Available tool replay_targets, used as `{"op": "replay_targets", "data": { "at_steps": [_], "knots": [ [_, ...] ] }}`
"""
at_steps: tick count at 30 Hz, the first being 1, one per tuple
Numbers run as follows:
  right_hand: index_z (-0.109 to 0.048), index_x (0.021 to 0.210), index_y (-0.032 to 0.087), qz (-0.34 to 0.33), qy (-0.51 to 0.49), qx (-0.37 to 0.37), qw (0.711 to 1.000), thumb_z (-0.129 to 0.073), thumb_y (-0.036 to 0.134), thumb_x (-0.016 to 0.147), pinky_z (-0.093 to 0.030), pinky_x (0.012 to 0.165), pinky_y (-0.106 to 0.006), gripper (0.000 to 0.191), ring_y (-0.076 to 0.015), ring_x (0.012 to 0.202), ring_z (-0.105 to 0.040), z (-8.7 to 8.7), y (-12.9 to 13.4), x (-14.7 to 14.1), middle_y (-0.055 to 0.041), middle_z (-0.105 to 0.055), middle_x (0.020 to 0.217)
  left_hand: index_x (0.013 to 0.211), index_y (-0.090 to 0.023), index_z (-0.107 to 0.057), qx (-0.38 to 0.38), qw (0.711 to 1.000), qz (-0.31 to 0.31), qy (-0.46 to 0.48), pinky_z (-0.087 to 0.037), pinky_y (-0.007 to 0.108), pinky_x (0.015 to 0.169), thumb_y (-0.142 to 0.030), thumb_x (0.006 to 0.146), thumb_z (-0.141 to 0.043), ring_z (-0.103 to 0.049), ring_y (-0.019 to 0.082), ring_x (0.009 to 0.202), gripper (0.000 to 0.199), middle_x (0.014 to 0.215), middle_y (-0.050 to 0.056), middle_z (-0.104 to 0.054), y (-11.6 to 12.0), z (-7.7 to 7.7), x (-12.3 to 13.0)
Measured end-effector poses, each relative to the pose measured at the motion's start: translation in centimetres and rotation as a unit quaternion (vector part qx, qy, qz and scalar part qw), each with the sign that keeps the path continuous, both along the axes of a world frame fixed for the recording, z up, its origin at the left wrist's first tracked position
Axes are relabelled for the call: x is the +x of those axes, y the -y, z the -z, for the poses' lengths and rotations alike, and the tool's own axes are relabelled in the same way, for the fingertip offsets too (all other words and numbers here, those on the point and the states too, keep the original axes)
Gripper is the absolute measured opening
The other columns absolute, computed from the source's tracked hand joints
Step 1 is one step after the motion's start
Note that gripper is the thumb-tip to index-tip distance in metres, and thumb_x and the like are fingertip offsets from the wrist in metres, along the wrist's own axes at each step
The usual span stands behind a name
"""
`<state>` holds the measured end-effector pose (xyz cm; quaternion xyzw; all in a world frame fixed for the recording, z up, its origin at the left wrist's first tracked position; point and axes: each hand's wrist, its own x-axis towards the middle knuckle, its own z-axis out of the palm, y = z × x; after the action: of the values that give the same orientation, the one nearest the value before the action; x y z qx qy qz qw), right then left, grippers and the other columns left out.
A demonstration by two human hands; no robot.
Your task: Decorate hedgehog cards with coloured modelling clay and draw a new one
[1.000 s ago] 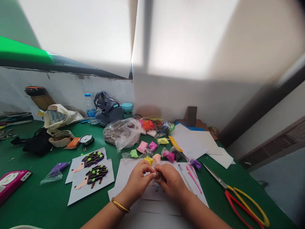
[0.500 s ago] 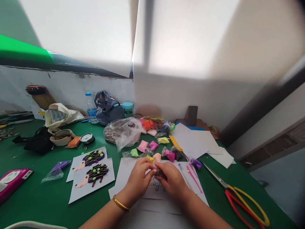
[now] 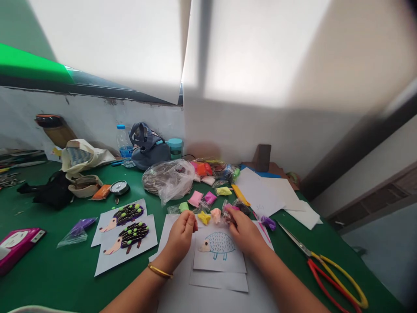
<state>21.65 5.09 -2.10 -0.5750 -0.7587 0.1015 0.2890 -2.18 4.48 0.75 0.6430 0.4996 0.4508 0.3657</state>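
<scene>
A hedgehog drawing (image 3: 220, 244) in blue outline, with a peach face, lies on white paper between my hands. My left hand (image 3: 182, 232) is curled closed above the paper, to the left of the drawing. Whatever its fingers hold is hidden. To the right, my right hand (image 3: 243, 228) pinches a clear plastic packet (image 3: 225, 216) over the row of clay packets; its contents are partly covered by my fingers. Close by lie a yellow clay packet (image 3: 204, 218), a peach one (image 3: 215, 215) and a light green one (image 3: 183, 207).
Two finished hedgehog cards (image 3: 133, 243) lie left, near a purple clay packet (image 3: 81, 225). Large scissors (image 3: 308, 252) with red and yellow handles rest on the right. A plastic bag (image 3: 169, 180), water bottle (image 3: 124, 145) and loose papers (image 3: 260, 191) are behind.
My hands were together over the drawing, around a dark item in clear plastic. They have parted, the left moving left and the right moving up and right with the packet, uncovering the hedgehog.
</scene>
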Motion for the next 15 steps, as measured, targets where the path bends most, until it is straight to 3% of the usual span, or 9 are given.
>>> {"op": "replay_targets", "data": {
  "at_steps": [3, 7, 11, 15],
  "knots": [
    [-0.053, 0.134, 0.017, 0.002, 0.048, 0.004, 0.999, -0.047, 0.008, 0.085, -0.050, 0.095, -0.041, 0.050, -0.0254, 0.110, -0.061, 0.5, -1.6, 0.8, -0.0121, -0.065, 0.120, 0.069, -0.020, -0.052, -0.025, 1.000, 0.000, 0.020, -0.041, 0.026, 0.059, -0.048, 0.092, -0.046, -0.052, 0.016, 0.063, 0.036, 0.064, -0.001, -0.054, -0.4, 0.2, -0.2],
    [-0.056, 0.131, 0.018, -0.010, 0.084, 0.017, 0.996, -0.046, 0.004, 0.084, -0.047, 0.098, -0.042, 0.051, -0.0258, 0.114, -0.057, 0.9, -3.6, 1.1, -0.0130, -0.065, 0.120, 0.077, -0.019, -0.063, -0.065, 0.995, 0.015, 0.070, -0.049, 0.029, 0.067, -0.037, 0.075, -0.066, -0.061, 0.018, 0.072, 0.019, 0.075, 0.002, -0.065, -1.0, 1.2, -0.1],
    [-0.051, 0.138, 0.016, -0.013, 0.093, 0.002, 0.996, -0.046, 0.003, 0.079, -0.044, 0.103, -0.042, 0.060, -0.0259, 0.125, -0.050, 0.7, -4.2, 1.2, -0.0133, -0.057, 0.132, 0.085, -0.019, -0.070, -0.093, 0.990, 0.027, 0.103, -0.053, 0.035, 0.078, -0.032, 0.071, -0.068, -0.067, 0.021, 0.082, 0.019, 0.087, 0.005, -0.072, -1.5, 2.3, -0.1],
    [-0.044, 0.143, 0.019, 0.010, 0.097, 0.020, 0.995, -0.044, 0.001, 0.074, -0.041, 0.106, -0.046, 0.071, -0.0265, 0.131, -0.043, -0.2, -2.7, 1.4, -0.0111, -0.048, 0.143, 0.095, -0.018, -0.072, -0.131, 0.985, 0.039, 0.107, -0.054, 0.034, 0.074, -0.033, 0.074, -0.064, -0.067, 0.020, 0.076, 0.027, 0.085, 0.006, -0.074, -1.5, 2.4, -0.1]
  ]
}}
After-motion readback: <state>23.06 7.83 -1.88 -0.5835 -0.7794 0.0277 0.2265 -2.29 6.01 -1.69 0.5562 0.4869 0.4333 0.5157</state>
